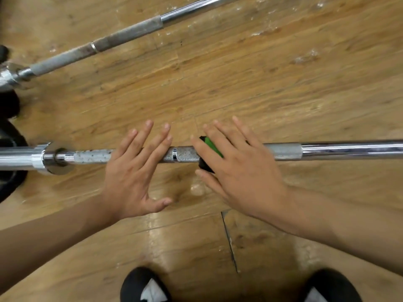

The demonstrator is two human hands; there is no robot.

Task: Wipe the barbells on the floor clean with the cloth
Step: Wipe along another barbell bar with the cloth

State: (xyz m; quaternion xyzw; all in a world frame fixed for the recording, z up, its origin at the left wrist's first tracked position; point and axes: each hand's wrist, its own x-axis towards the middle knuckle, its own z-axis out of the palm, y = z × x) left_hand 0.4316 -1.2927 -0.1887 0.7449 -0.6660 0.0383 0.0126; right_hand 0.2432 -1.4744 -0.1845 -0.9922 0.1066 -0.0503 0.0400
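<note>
Wiping near barbell on floor: right hand, grip flat, presses green-black cloth onto knurling, left hand spread across bar; next move likely sliding cloth along shaft.

The near barbell runs off the left and right edges, so neither end is in view. The left hand covers one stretch of its knurled shaft. The right hand covers another. The cloth lies mostly under the right hand. Only a green and black corner shows, so its full shape cannot be determined. The far barbell is cut off by the top and left edges. A dark plate is cropped at the left edge. The left shoe and right shoe are cropped at the bottom edge.
</note>
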